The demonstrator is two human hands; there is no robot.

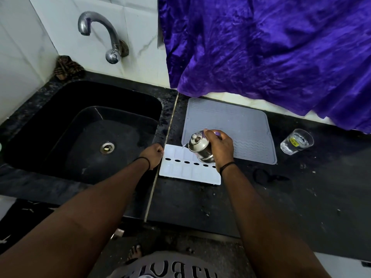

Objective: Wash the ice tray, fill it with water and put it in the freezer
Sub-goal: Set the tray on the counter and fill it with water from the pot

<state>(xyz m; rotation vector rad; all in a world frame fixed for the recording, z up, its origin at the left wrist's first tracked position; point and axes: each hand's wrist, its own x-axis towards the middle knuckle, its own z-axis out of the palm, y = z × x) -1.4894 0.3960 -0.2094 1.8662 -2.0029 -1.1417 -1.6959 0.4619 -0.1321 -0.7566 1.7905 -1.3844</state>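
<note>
- On the black countertop (200, 201), just right of the sink (84, 133), a white ice tray (190, 171) lies flat, its far edge overlapping the near left corner of a grey ribbed drying mat (241, 125).
- Right hand (219, 146) reaches forward over the tray, fingers curled round a small steel lidded pot (200, 146) that is tilted toward the left; a thin stream of water runs from its lip toward a far-row compartment.
- Left hand (153, 155) sits at the tray's left end with its fingers curled; whether it pinches the tray's edge or only rests beside it is hard to make out.
- Both wrists wear a thin dark band.
- Part of the tray's far right end is hidden behind the pot and the right hand; whether any compartment holds water cannot be read against the white plastic.
- A clear glass (297, 141) stands well to the right of the mat, with water in it and a yellow label on its side.
- A purple cloth (271, 47) hangs over the wall behind the mat, and a steel tap (100, 31) juts from the tiles above the sink.
</note>
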